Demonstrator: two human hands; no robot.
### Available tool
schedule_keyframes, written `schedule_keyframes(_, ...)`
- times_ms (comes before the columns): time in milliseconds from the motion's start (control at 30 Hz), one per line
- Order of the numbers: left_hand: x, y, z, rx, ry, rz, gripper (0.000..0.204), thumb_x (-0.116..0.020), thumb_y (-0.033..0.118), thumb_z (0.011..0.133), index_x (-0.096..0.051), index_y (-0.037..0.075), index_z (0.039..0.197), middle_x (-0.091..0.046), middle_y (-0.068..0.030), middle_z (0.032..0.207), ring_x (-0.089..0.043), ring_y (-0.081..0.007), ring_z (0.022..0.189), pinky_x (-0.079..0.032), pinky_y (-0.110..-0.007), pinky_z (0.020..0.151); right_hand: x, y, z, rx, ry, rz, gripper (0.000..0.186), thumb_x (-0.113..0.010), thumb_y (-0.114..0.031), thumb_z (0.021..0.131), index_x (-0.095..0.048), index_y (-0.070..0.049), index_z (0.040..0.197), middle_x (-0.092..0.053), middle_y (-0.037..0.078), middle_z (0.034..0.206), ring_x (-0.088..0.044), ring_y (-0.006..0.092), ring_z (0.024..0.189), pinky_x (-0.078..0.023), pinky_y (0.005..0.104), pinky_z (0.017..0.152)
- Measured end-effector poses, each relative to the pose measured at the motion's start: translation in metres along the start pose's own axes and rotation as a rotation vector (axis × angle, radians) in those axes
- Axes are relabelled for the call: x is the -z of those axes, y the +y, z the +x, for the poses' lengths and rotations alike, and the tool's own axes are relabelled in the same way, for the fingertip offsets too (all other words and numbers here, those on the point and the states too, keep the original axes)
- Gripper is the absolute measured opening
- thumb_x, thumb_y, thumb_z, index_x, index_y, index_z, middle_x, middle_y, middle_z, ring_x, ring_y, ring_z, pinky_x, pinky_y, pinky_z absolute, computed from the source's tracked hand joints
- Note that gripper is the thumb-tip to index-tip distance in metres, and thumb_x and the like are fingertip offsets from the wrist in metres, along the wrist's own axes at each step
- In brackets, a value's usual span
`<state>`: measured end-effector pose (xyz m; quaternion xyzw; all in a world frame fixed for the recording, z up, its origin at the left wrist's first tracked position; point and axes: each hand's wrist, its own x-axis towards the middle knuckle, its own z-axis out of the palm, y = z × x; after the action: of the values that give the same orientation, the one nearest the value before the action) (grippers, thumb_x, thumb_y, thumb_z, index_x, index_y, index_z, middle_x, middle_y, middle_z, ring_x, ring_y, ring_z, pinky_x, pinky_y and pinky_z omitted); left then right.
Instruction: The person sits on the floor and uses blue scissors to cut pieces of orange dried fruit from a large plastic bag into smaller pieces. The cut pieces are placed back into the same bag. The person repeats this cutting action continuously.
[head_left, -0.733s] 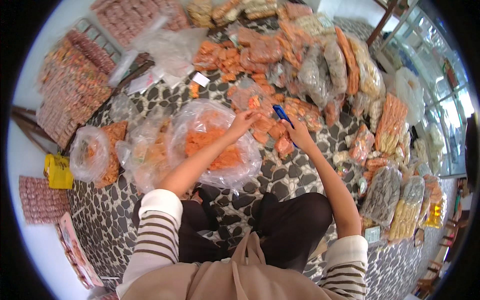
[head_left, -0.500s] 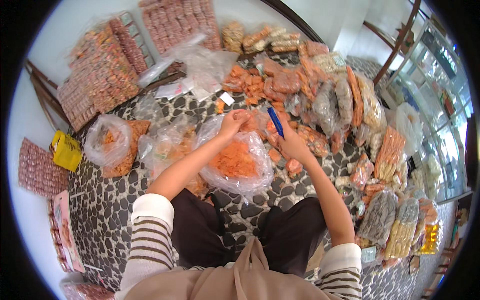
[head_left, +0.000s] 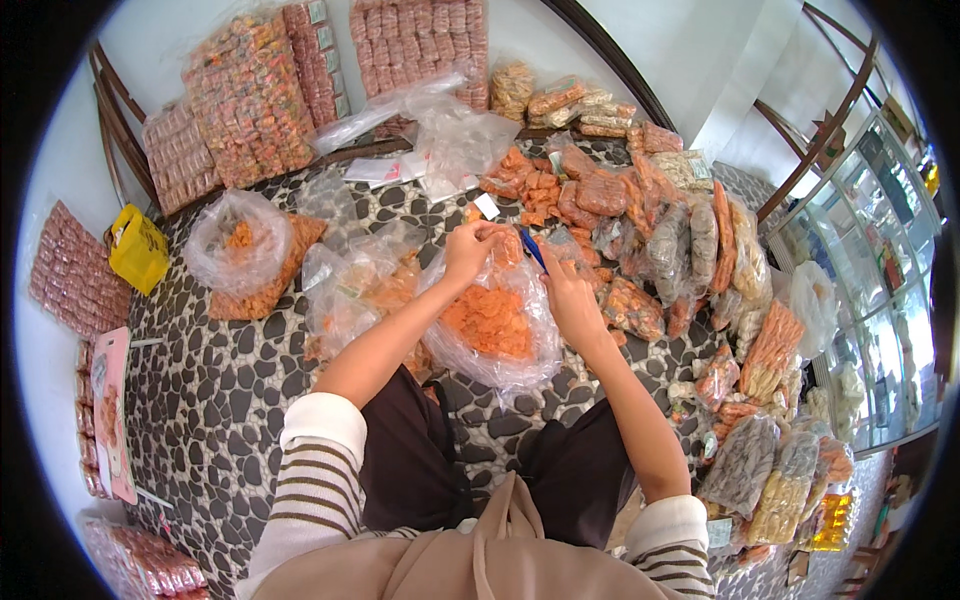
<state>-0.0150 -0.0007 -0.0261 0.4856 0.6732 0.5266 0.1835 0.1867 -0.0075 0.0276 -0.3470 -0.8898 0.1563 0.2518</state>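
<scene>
My left hand [head_left: 465, 250], closed in a pinch, holds a small clear packet of orange snack [head_left: 506, 251] upright. My right hand [head_left: 569, 292] grips a long blue tool [head_left: 533, 250], whose far end sits at the packet's right edge; whether it touches is unclear. Just below both hands lies a large, rumpled, open clear bag [head_left: 542, 358] with a heap of orange snack pieces [head_left: 483, 319] inside, on the pebble-patterned floor [head_left: 260, 400] between my forearms.
Piled bags of snacks [head_left: 604, 193] spread right. Another open bag [head_left: 215, 262] and loose plastic sheets [head_left: 450, 140] lie left and behind. Tall packs [head_left: 250, 95] lean on the wall near a yellow bag [head_left: 138, 250]. A glass display case [head_left: 870, 310] stands at right.
The view has tilted, showing more wall. The blue tool in my right hand has moved left, closer to the small packet in my left hand.
</scene>
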Motion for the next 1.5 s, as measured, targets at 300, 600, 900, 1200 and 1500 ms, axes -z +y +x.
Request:
schedule_keyframes(300,0.001,-0.010,0.022,-0.008,0.224,-0.344,0.026,-0.069,0.019,0.073,-0.064,-0.002,0.088,-0.063,-0.0069,0.068,-0.056,-0.0103,0.059,-0.044,-0.025,0.057,-0.023,0.032,-0.014,-0.021,-0.173,-0.066,0.043,-0.049,-0.003,0.081,-0.039,-0.003,0.123,-0.057,0.026,0.086,-0.056,0.0430,0.072,-0.045,0.0479,0.060)
schedule_keyframes(600,-0.007,0.009,0.001,0.099,-0.292,-0.412,0.025,-0.063,0.018,0.081,-0.059,0.001,0.100,-0.062,-0.0022,0.091,-0.057,-0.0077,0.080,-0.046,-0.021,0.068,-0.024,0.041,0.014,-0.549,0.164,0.737,0.033,-0.064,-0.018,0.076,-0.049,0.000,0.100,-0.052,0.005,0.067,-0.052,0.0128,0.054,-0.043,0.0282,0.051)
schedule_keyframes(900,-0.013,0.028,-0.014,0.043,-0.391,-0.454,0.024,-0.063,0.018,0.081,-0.058,0.004,0.100,-0.058,-0.0038,0.101,-0.057,-0.0117,0.090,-0.047,-0.024,0.075,-0.020,0.042,0.019,-0.527,0.191,0.589,0.020,-0.065,-0.021,0.074,-0.062,-0.001,0.077,-0.049,0.002,0.050,-0.047,0.0093,0.045,-0.037,0.0269,0.045)
schedule_keyframes(1200,0.002,0.036,-0.018,-1.086,-0.342,0.341,0.024,-0.062,0.012,0.073,-0.059,0.017,0.096,-0.053,-0.0065,0.102,-0.052,-0.0261,0.097,-0.042,-0.037,0.083,-0.005,0.039,0.012,-0.646,-0.039,1.056,0.014,-0.060,-0.014,0.080,-0.058,0.000,0.083,-0.048,-0.001,0.055,-0.041,0.0051,0.043,-0.030,0.0201,0.040)
schedule_keyframes(1500,0.007,0.035,-0.017,-1.151,-0.512,0.360,0.018,-0.063,0.015,0.072,-0.056,0.014,0.088,-0.050,-0.0016,0.093,-0.051,-0.0211,0.087,-0.043,-0.032,0.076,-0.013,0.048,0.007,-0.565,-0.151,0.806,0.017,-0.058,-0.016,0.081,-0.053,0.001,0.080,-0.049,0.003,0.058,-0.045,0.0097,0.049,-0.035,0.0250,0.044)
